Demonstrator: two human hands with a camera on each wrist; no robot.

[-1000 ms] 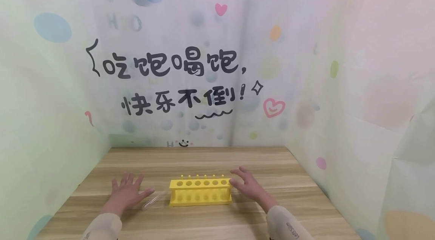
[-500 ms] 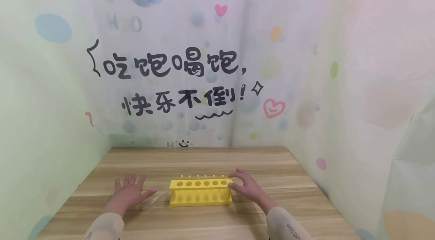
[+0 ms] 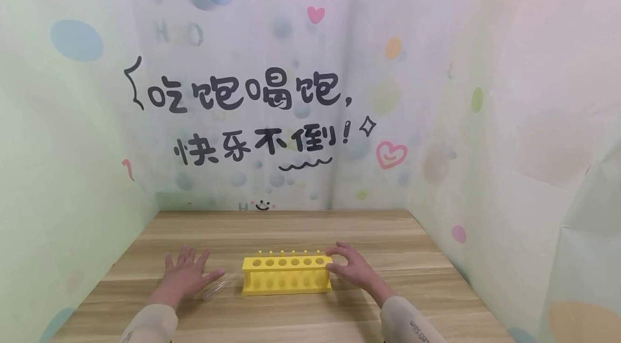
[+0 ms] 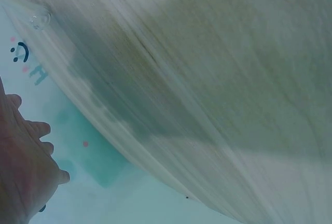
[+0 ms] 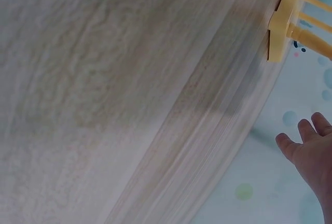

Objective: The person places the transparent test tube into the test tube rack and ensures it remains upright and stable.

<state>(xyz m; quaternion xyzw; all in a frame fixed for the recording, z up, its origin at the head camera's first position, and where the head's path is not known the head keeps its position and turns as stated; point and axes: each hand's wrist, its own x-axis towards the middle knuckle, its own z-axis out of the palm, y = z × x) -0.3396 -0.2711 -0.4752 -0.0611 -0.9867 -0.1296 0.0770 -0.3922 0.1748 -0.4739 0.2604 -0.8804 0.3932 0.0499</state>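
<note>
Yellow tube rack [image 3: 287, 274] sits on the wooden table [image 3: 301, 230], between the two hands, long side facing the person, six round holes along the top, a second row of holes in the front face, small pegs along the back edge. Right hand [image 3: 353, 267] is at the rack's right end: fingers loosely bent, fingertips touching or nearly touching the top right corner, not wrapped round anything, so no grip. From the head view I can't tell whether the thumb makes contact with the end wall. Right wrist view shows the same end of the rack [image 5: 290, 19] as a yellow corner with thin bars, and the right hand [image 5: 311, 149] apart from it, fingers extended, holding nothing. Left hand [image 3: 184, 275] lies flat on the table, well to the left of the rack, fingers spread and straight, palm down, also holding nothing. A clear glass test tube [image 3: 220, 285] lies on its side just right of that hand's thumb, between thumb and rack's left end, close to or touching the thumb tip; contact not resolvable. Left wrist view: left hand [image 4: 23, 167] open, the tube's round end [image 4: 39, 19] up near a yellow rack corner. Behind the table, a pastel backdrop [image 3: 310, 89] with dots, hearts and black handwritten characters.
</note>
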